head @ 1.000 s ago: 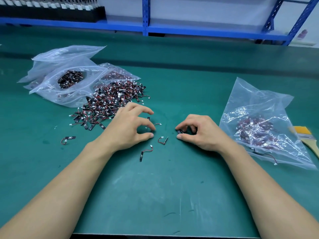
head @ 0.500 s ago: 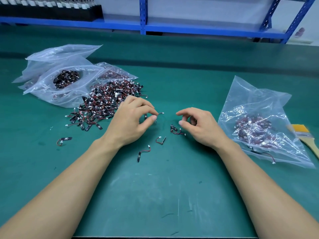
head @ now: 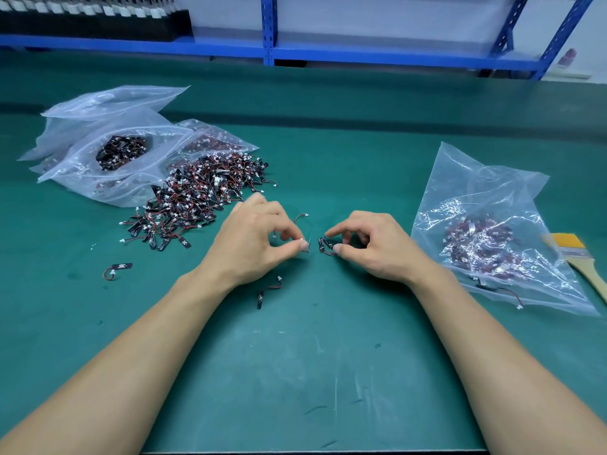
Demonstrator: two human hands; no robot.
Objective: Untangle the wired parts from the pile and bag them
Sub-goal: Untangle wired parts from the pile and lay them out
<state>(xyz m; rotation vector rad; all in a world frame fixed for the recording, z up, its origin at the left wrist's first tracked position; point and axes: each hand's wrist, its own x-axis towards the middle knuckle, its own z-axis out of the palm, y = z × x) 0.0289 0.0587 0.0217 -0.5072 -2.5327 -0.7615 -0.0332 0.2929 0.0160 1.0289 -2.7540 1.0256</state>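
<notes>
Both hands have drawn together since a moment ago: my left grip (head: 256, 244) now pinches one wired part (head: 308, 249), and my right grip (head: 377, 247) pinches a small clump (head: 323, 246) just beside it. I judge one more is nearly freed. The pile (head: 203, 195) lies left, and bare desk (head: 328, 356) runs to the bag (head: 486, 224) on the right, with a brush (head: 571, 247) beyond it.

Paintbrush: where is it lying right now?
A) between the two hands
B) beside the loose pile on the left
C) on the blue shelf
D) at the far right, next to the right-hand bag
D: the paintbrush lies on the green mat at the far right, beside the right-hand bag.
</notes>
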